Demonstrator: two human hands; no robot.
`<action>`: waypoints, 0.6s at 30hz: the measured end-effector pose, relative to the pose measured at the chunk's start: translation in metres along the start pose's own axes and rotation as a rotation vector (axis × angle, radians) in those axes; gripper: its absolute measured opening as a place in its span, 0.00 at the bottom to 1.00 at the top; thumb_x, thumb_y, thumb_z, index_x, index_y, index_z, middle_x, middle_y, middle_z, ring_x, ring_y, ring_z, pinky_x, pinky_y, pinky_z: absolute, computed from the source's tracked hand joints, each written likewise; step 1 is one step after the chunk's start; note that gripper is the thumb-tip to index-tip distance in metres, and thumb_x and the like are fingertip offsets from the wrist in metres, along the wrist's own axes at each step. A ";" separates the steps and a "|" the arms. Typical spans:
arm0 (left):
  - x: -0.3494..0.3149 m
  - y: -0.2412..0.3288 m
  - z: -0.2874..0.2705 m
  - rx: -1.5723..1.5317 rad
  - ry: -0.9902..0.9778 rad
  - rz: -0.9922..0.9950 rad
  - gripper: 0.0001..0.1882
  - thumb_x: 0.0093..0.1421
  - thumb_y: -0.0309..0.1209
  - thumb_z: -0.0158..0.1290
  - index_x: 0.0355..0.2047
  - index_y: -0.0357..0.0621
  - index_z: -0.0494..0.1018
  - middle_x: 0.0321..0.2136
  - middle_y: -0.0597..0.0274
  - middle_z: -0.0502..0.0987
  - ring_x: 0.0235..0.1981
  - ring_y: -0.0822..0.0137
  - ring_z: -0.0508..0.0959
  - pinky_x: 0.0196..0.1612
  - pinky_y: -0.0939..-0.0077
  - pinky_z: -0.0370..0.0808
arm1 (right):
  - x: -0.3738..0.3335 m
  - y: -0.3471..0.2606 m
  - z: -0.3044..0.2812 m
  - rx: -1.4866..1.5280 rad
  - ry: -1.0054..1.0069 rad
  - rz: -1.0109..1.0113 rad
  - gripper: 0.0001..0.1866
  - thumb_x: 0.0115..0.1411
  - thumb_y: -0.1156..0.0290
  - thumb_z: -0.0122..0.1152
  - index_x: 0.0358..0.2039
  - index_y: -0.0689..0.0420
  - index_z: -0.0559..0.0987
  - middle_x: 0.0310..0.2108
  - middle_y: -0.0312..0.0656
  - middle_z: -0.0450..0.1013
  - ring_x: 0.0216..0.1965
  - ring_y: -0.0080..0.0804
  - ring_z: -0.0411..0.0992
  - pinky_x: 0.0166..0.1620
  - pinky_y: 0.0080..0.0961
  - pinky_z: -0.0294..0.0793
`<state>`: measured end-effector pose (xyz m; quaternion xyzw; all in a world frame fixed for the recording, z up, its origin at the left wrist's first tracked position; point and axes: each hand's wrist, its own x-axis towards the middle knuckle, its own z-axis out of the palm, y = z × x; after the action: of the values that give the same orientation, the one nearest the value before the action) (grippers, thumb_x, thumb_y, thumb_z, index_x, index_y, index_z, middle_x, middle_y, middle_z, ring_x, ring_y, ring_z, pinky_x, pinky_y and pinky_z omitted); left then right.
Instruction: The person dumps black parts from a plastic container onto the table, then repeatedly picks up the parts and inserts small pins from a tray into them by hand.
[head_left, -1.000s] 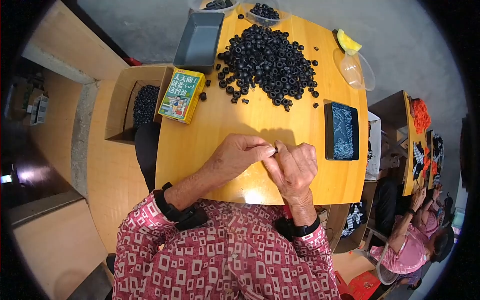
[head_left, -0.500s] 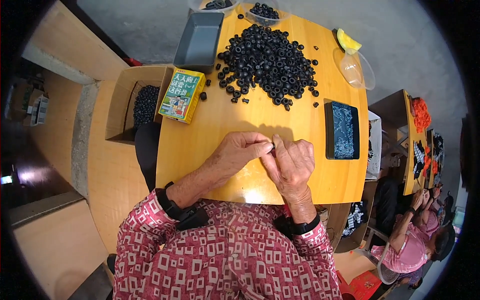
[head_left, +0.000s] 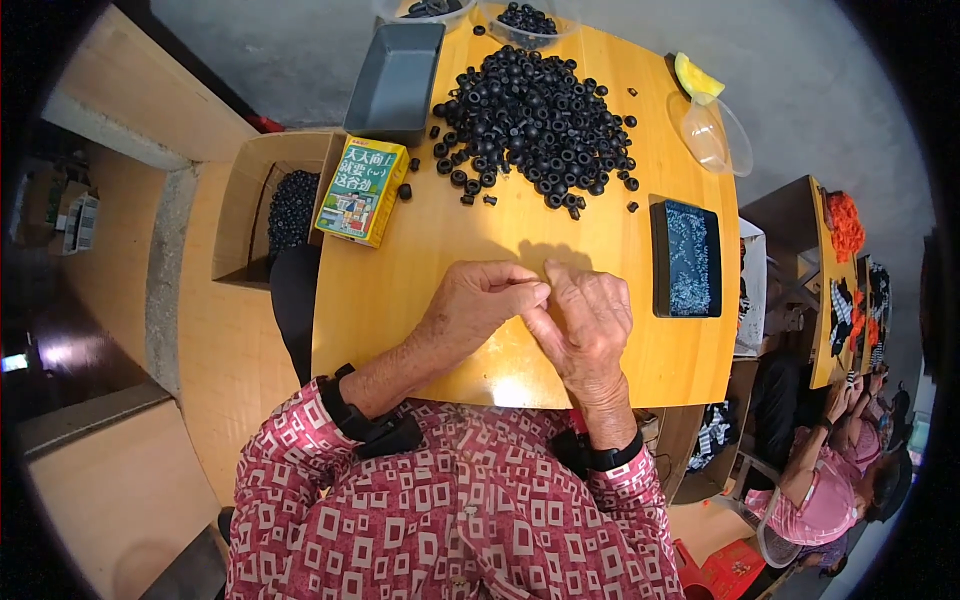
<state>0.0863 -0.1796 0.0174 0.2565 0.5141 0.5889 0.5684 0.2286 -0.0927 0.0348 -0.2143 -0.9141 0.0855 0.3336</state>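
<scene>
Parts (head_left: 535, 125): small, black, heaped by the dozen toward the far side of the bench (head_left: 430, 250), a few strays round the heap's edge; plenty is left, as I judge it.
Left hand (head_left: 475, 305): over the near bench, thumb and forefinger together, tips up against the right hand's.
Right hand (head_left: 590, 315): fingers bent inward, thumb close to the left one; whether either grips a part, I cannot tell.
Tub (head_left: 530, 42): clear, at the far edge, more black parts inside.
Black tray (head_left: 659, 260): to the right, pale bits (head_left: 690, 290) spread across its bottom, so plenty remains there too.
Box (head_left: 238, 200): left of the bench, many dark pieces (head_left: 293, 200) inside; finished or not, I cannot tell.
</scene>
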 end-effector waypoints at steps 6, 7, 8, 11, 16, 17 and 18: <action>0.002 0.001 0.000 0.054 -0.010 -0.015 0.14 0.64 0.34 0.57 0.40 0.34 0.81 0.32 0.69 0.80 0.35 0.81 0.75 0.40 0.83 0.72 | -0.006 0.001 0.004 0.024 -0.019 0.021 0.19 0.48 0.71 0.75 0.40 0.62 0.82 0.29 0.42 0.77 0.30 0.37 0.73 0.40 0.31 0.71; 0.001 0.001 0.001 0.053 -0.010 -0.016 0.14 0.64 0.34 0.57 0.40 0.34 0.81 0.32 0.69 0.80 0.35 0.81 0.75 0.40 0.83 0.72 | -0.007 0.002 0.002 0.038 -0.019 0.029 0.19 0.48 0.72 0.74 0.41 0.63 0.82 0.29 0.43 0.77 0.30 0.38 0.73 0.40 0.31 0.71; 0.001 0.002 0.002 0.043 0.007 -0.004 0.14 0.64 0.35 0.57 0.40 0.34 0.80 0.32 0.69 0.80 0.35 0.80 0.75 0.40 0.83 0.73 | -0.007 0.003 0.002 0.053 -0.018 0.036 0.19 0.49 0.72 0.74 0.41 0.63 0.81 0.29 0.43 0.77 0.30 0.38 0.73 0.39 0.31 0.72; 0.000 0.002 -0.005 0.049 -0.021 -0.016 0.14 0.65 0.34 0.57 0.42 0.34 0.80 0.35 0.67 0.80 0.38 0.79 0.75 0.44 0.82 0.73 | -0.005 0.005 0.001 0.070 0.016 0.032 0.18 0.51 0.70 0.73 0.41 0.64 0.81 0.26 0.40 0.74 0.29 0.36 0.72 0.39 0.32 0.70; -0.003 0.003 -0.010 0.038 -0.074 -0.051 0.13 0.65 0.32 0.57 0.43 0.35 0.80 0.38 0.67 0.80 0.40 0.78 0.76 0.47 0.81 0.72 | -0.007 0.005 0.003 0.061 0.019 -0.015 0.18 0.51 0.70 0.72 0.41 0.64 0.81 0.26 0.40 0.73 0.28 0.36 0.72 0.38 0.32 0.70; -0.004 0.003 -0.011 0.048 -0.081 -0.053 0.13 0.65 0.32 0.57 0.43 0.35 0.80 0.37 0.67 0.80 0.40 0.78 0.76 0.47 0.81 0.72 | -0.007 0.005 0.002 0.070 0.011 -0.019 0.18 0.51 0.70 0.72 0.40 0.64 0.81 0.26 0.40 0.73 0.28 0.36 0.71 0.37 0.32 0.70; -0.003 0.003 -0.011 0.058 -0.088 -0.055 0.12 0.65 0.32 0.57 0.43 0.35 0.80 0.37 0.68 0.80 0.40 0.78 0.76 0.47 0.81 0.72 | -0.007 0.005 0.003 0.069 0.011 -0.019 0.18 0.51 0.70 0.72 0.40 0.64 0.81 0.26 0.40 0.73 0.28 0.36 0.71 0.37 0.32 0.70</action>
<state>0.0764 -0.1857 0.0169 0.2841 0.5122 0.5461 0.5990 0.2335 -0.0911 0.0273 -0.1942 -0.9108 0.1126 0.3466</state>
